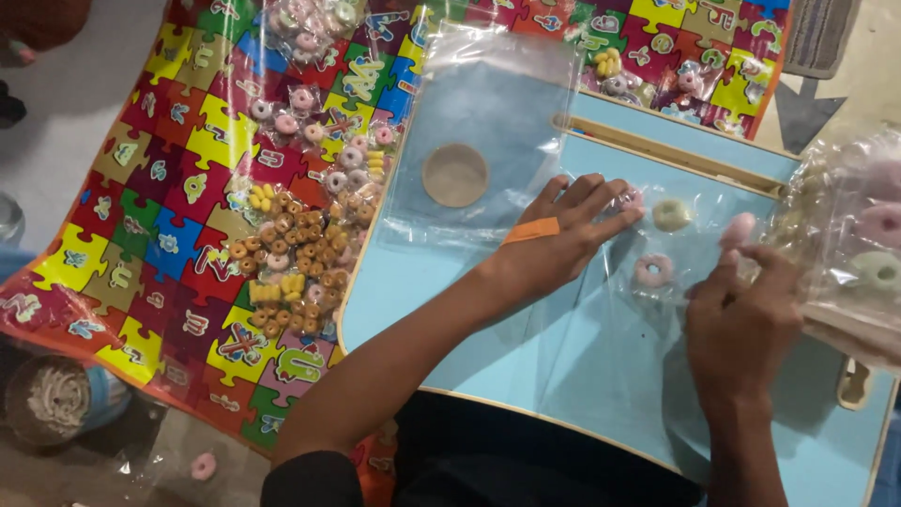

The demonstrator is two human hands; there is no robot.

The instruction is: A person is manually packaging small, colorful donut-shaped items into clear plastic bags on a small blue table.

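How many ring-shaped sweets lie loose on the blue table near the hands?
2 clearly: a pale green ring beyond the left hand fingertips, and a pink ring between the hands. The right hand holds a pink piece; the left hand's fingers may hide another.

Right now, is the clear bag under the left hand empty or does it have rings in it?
Not empty. The clear bag lies flat under the left hand with a pink ring and a pale yellow-green ring showing through it.

Both hands [648, 272] on clear bag [648, 310], blue table [394, 291].
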